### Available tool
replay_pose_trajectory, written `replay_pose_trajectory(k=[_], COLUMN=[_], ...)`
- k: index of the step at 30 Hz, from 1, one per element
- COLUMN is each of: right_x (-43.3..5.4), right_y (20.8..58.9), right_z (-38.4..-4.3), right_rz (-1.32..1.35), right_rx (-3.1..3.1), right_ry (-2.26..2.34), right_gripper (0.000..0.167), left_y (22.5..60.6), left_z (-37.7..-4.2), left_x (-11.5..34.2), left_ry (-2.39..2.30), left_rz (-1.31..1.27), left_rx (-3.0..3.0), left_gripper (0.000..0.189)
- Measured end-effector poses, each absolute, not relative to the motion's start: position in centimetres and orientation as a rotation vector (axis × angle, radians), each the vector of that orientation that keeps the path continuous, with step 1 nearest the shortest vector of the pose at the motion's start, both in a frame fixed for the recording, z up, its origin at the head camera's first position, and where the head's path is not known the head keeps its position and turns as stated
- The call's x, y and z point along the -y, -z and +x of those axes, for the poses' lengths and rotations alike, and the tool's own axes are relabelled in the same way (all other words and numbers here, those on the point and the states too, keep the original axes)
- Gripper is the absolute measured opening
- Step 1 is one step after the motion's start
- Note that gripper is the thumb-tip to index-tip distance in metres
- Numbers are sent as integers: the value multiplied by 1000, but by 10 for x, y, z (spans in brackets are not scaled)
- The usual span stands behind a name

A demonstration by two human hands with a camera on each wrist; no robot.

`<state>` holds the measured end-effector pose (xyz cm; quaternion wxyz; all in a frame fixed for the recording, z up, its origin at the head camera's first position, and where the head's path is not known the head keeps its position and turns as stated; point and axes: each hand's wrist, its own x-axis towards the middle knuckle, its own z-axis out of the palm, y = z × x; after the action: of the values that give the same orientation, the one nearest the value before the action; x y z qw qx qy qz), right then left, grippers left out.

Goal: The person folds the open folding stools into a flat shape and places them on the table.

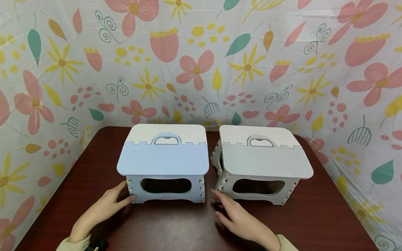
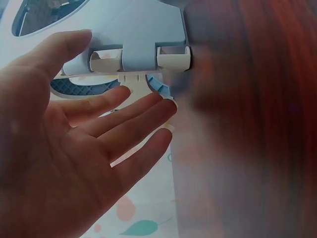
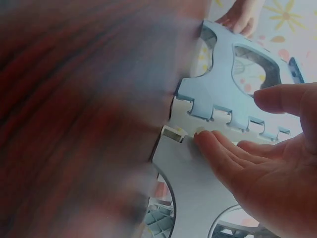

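Observation:
Two folding step stools stand upright side by side. The left one is a blue-and-white folding stool (image 1: 163, 158); the right one is a grey-and-white folding stool (image 1: 265, 160). At the lower left corner of the blue stool is my left hand (image 1: 102, 207), its thumb at the front leg and its fingers extended along the side. In the left wrist view those fingers (image 2: 133, 121) are spread and hold nothing. My right hand (image 1: 240, 218) reaches to the grey stool's left front leg, fingertips at or very near it. The right wrist view shows its fingers (image 3: 223, 153) nearly straight.
Both stools stand on a dark red-brown table (image 1: 176, 226), with a narrow gap between them. A floral-patterned curtain (image 1: 194, 94) hangs behind the table and along both sides. Each stool has a carrying handle in its top.

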<state>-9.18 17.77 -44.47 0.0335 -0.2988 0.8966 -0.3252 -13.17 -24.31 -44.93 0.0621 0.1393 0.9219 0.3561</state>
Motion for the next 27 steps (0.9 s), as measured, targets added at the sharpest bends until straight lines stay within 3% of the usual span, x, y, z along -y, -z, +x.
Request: replay_pose_trajectory(k=[10,27], right_x=[-174,-159], right_y=[444,446], right_z=[-90,-96], right_rz=[-909,-957], right_rx=[-2706,-2736], right_ry=[1019,904], right_gripper=[74,78], left_y=[451,450], left_z=[-133,-136], left_x=[242,240], left_ry=[-1096,-1045], left_rz=[440,437], left_rx=[-2733,-2715], left_gripper=[71,70])
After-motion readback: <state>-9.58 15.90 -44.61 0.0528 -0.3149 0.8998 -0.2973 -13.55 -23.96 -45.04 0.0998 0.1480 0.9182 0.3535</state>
